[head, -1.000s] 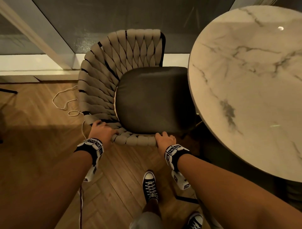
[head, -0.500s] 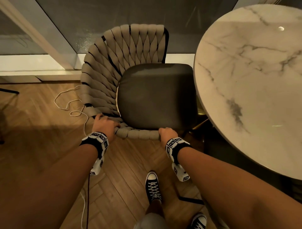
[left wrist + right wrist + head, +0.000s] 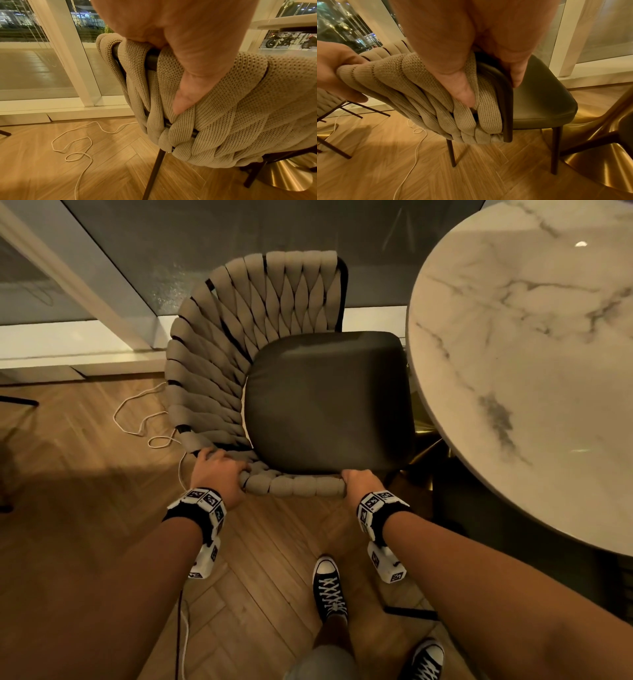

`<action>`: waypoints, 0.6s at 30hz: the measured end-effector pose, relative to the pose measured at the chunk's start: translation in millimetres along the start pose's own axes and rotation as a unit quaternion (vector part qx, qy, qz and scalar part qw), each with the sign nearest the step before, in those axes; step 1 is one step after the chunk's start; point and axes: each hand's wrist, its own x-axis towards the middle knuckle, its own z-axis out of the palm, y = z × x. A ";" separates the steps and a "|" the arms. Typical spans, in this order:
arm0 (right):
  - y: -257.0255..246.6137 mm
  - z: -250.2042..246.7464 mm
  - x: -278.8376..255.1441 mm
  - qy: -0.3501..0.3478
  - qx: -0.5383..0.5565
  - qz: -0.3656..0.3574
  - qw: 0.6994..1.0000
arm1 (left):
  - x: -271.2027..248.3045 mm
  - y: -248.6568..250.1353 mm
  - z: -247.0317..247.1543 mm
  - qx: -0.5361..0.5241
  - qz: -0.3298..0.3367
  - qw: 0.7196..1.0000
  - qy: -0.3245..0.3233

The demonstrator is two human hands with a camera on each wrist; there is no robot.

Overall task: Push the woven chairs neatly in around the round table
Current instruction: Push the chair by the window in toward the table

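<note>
A woven chair [image 3: 219, 361] with beige braided straps and a dark leather seat [image 3: 325, 402] stands left of the round marble table [image 3: 534, 344]. Its seat edge lies just at the table's rim. My left hand [image 3: 219, 470] grips the near end of the woven backrest [image 3: 223, 108], thumb pressed on the straps. My right hand [image 3: 359, 482] grips the backrest's other end [image 3: 436, 94] by the dark frame, fingers curled over the top. Both hands appear in the right wrist view, with the left hand [image 3: 337, 73] at the left edge.
A white cord [image 3: 137, 419] loops on the herringbone wood floor left of the chair. A glass wall with white frames [image 3: 85, 285] runs behind. The table's brass base [image 3: 599, 155] sits right of the chair legs. My sneakers [image 3: 329, 587] stand behind the chair. Another chair's dark legs [image 3: 342, 112] show at left.
The chair has slid to the right, nearer the table, its seat edge now at the rim. Both hands kept their grip on the backrest and moved with it.
</note>
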 end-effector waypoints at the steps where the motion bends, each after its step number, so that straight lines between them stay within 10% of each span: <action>1: -2.3 3.9 -0.7 0.008 -0.001 0.003 1.000 | -1.9 -1.8 2.5 -0.004 -0.002 1.000 -0.004; 18: -26.5 4.0 27.5 -0.023 0.010 0.040 0.999 | 17.4 -21.5 -2.8 -0.008 -0.010 0.999 -0.031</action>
